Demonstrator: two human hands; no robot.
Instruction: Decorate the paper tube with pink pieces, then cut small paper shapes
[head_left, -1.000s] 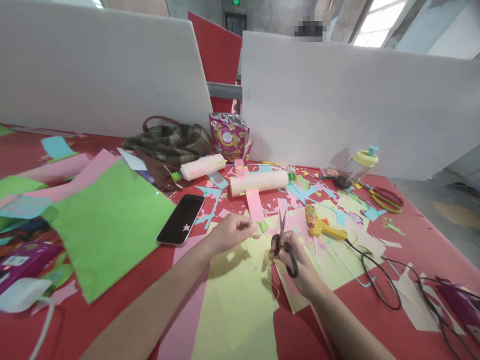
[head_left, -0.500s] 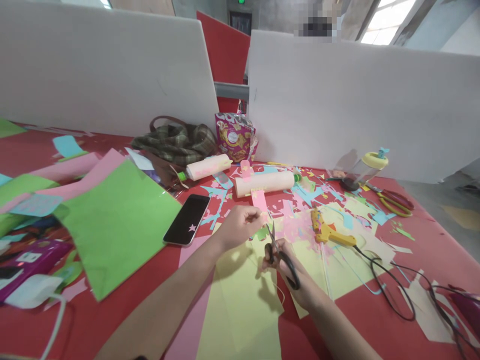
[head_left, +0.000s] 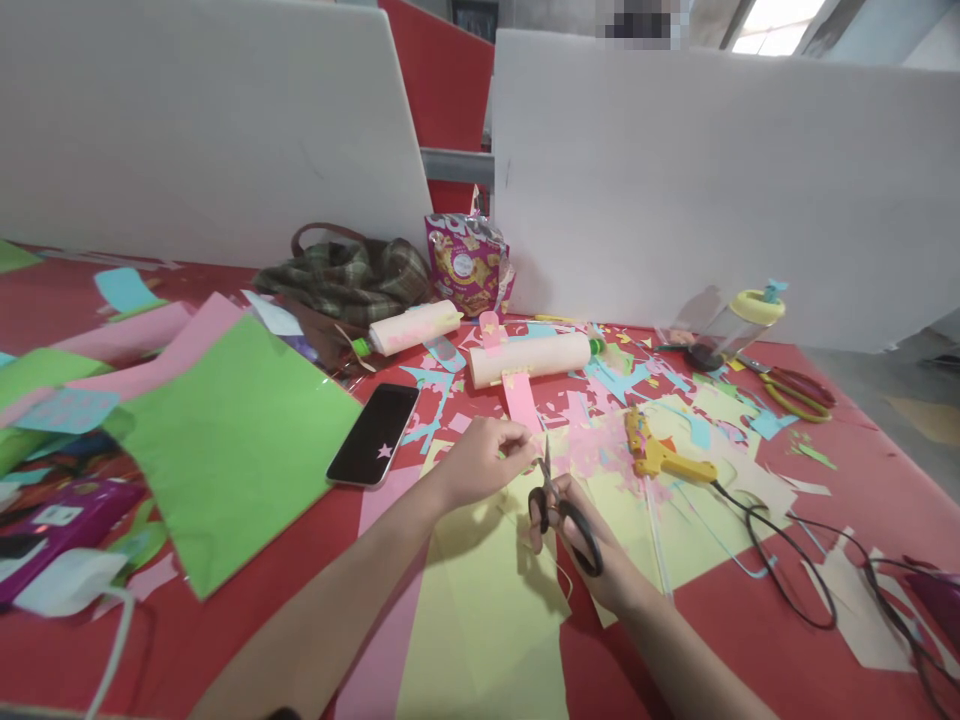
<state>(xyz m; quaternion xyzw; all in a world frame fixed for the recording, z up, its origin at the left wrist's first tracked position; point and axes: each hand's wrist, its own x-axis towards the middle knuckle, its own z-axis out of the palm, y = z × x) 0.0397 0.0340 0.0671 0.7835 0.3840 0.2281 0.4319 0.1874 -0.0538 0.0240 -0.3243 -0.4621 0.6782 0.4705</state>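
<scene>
My right hand (head_left: 574, 520) grips the black-handled scissors (head_left: 579, 540), blades pointing away from me and slightly apart. Close to the blade tips, my left hand (head_left: 491, 455) is closed in a pinch; whatever small piece sits between its fingertips is too small to make out. Both hands are above pale yellow paper sheets (head_left: 480, 620). Just beyond them lies a cream paper-wrapped bottle (head_left: 536, 360) with a green cap and a pink strip (head_left: 520, 400) hanging from it. A second wrapped bottle (head_left: 416, 327) rests behind, to the left.
Left of my hands are a phone (head_left: 373, 435) and a large green sheet (head_left: 240, 440). A yellow glue gun (head_left: 664, 460) with a trailing cord lies right, among paper scraps. Farther back are a snack bag (head_left: 469, 265), a clear jar (head_left: 727, 330) and red-and-yellow-handled scissors (head_left: 799, 390).
The scissor blades have closed somewhat and look more upright, near my left fingertips. The small green piece seen below my left hand no longer shows. The view has tilted slightly downward.
</scene>
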